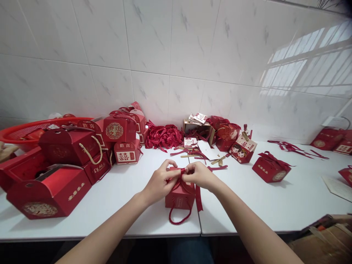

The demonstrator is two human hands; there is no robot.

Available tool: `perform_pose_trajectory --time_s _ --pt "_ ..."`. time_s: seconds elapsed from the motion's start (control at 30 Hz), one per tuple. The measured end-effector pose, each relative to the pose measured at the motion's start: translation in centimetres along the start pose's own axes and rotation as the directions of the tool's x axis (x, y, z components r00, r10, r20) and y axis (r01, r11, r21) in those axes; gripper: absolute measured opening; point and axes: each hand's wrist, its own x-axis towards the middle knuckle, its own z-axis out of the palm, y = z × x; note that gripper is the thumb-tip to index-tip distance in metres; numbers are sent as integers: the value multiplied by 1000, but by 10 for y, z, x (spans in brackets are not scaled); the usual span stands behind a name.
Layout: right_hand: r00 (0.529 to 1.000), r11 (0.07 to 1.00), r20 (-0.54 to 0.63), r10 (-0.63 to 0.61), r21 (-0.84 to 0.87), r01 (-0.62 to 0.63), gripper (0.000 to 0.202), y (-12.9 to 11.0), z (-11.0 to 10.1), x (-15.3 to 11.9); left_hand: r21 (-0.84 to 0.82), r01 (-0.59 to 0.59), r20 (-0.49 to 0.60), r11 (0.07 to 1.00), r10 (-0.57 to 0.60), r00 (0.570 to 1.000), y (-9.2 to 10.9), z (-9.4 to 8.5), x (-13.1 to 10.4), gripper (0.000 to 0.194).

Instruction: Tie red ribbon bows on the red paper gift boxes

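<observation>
A small red gift box (180,200) stands upright on the white table in front of me, its twisted red cord handle (180,221) drooping toward the front edge. Over its top, my left hand (162,179) and my right hand (200,175) meet, fingers pinched on a red ribbon. One tail of that ribbon (198,198) hangs down the box's right side. The fingers partly cover the ribbon, so how it is looped there cannot be made out.
Red boxes (55,187) are stacked at the left beside a red plastic basket (16,129). Behind lie a heap of red ribbons (164,135) and an open carton (199,129) with cards. A ribbon-tied box (271,167) sits right; a cardboard box (324,244) is lower right.
</observation>
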Motion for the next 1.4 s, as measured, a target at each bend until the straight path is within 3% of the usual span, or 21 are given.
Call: perform_pose_trajectory --time_s 0.13,0.27,0.5,0.73,0.93,1.1,1.3,1.4 --pt "993 1000 121 -7 -28 10 11 1 -8 6 -79 -28 56 997 32 998 -9 -3 10 22" --pt "991 994 126 -44 -96 57 6 4 -10 8 -95 31 47 995 -27 999 -8 -3 15 18" --pt "977 915 -47 -209 -363 178 12 7 -21 -8 -22 163 113 986 -159 981 -1 -29 14 7" --pt "914 811 -201 -354 -553 192 13 17 -11 -15 -70 263 241 962 -239 941 -8 -25 22 18" --pt "874 736 -269 -404 -663 136 8 21 -11 -26 -40 217 237 975 -202 950 -8 -32 20 18" --pt "863 739 -303 -405 -664 114 13 24 -4 -25 -47 190 195 981 -177 965 -7 -27 20 25" --pt "860 723 -292 -419 -680 121 18 27 -8 -29 139 160 133 977 -178 975 -17 -32 13 31" --pt "858 720 -294 -421 -683 119 18 26 -9 -31 285 71 121 956 -109 987 -20 -37 8 31"
